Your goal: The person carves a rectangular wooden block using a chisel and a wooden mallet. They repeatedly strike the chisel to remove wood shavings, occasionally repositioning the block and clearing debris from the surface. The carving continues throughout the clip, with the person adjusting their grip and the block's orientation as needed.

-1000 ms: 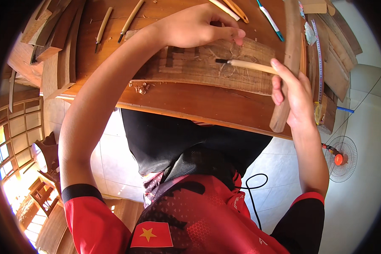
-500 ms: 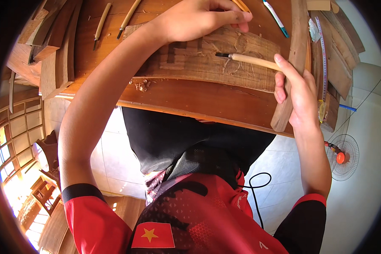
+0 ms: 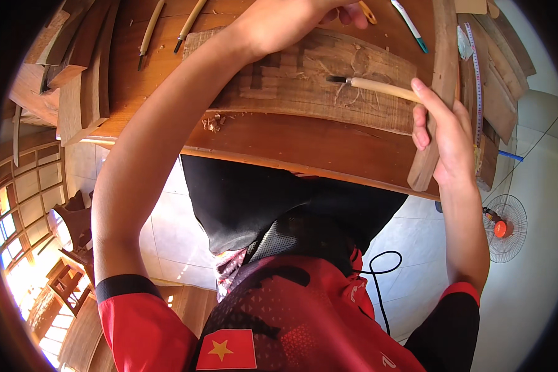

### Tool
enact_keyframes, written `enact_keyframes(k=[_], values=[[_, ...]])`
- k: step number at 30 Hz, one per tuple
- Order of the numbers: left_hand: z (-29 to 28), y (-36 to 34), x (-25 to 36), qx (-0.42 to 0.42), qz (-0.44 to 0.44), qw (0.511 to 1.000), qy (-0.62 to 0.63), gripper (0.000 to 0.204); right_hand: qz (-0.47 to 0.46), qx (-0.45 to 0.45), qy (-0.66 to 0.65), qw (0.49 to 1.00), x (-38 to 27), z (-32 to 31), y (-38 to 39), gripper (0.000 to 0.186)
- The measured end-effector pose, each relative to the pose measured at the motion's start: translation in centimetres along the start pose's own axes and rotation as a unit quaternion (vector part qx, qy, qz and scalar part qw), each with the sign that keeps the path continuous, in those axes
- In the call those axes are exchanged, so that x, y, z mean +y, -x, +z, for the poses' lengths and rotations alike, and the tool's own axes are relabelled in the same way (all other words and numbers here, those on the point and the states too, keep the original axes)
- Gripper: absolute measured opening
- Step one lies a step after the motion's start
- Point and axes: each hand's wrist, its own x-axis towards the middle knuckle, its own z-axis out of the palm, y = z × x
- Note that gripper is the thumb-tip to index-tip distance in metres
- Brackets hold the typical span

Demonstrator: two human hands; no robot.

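My right hand (image 3: 447,139) is closed round a long wooden bar (image 3: 443,62), and its thumb rests along the pale handle of a carving chisel (image 3: 384,88). The chisel's dark blade hangs over a curved wooden board (image 3: 304,96) with shallow carved recesses and a drawn pattern. My left hand (image 3: 291,23) is at the top edge, partly cut off, its fingers curled by an orange-yellow tool (image 3: 369,12). Only the end of that tool shows, so its kind is unclear.
Two more chisels (image 3: 151,28) (image 3: 190,25) and a white-and-teal pen (image 3: 409,25) lie on the table. Wood shavings (image 3: 214,122) sit by the board. Wooden pieces (image 3: 84,80) are stacked left, others (image 3: 496,80) right beside a measuring tape (image 3: 475,80). A fan (image 3: 504,229) stands right.
My left hand has moved up, further out of the picture, and the end of the orange-yellow tool has turned steeper. My right hand keeps the bar and chisel; the view has shifted slightly.
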Motion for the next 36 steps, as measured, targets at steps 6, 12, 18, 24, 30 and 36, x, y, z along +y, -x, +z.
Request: enact_keyframes(k=[6,12,18,24,30,36], values=[[0.0,0.1,0.6,0.013,-0.019,0.999,-0.024,0.057,0.003,0.017,-0.003,1.0,0.4,0.9,0.6,0.029],[-0.3,0.1,0.5,0.005,0.029,0.999,-0.022,0.057,0.006,0.01,-0.002,1.0,0.5,0.4,0.3,0.032],[0.0,-0.1,0.2,0.015,-0.014,1.0,0.023,0.057,0.004,0.015,0.011,1.0,0.6,0.4,0.3,0.029],[0.1,0.0,0.4,0.016,-0.025,1.0,0.007,0.058,-0.003,0.023,0.016,1.0,0.7,0.7,0.7,0.029],[0.1,0.0,0.7,0.024,-0.017,0.999,-0.015,0.058,-0.016,0.007,0.012,1.0,0.4,1.4,0.9,0.03],[0.0,-0.4,-0.6,0.02,0.009,0.999,0.047,0.057,-0.01,0.004,0.015,1.0,0.6,1.1,0.0,0.03]])
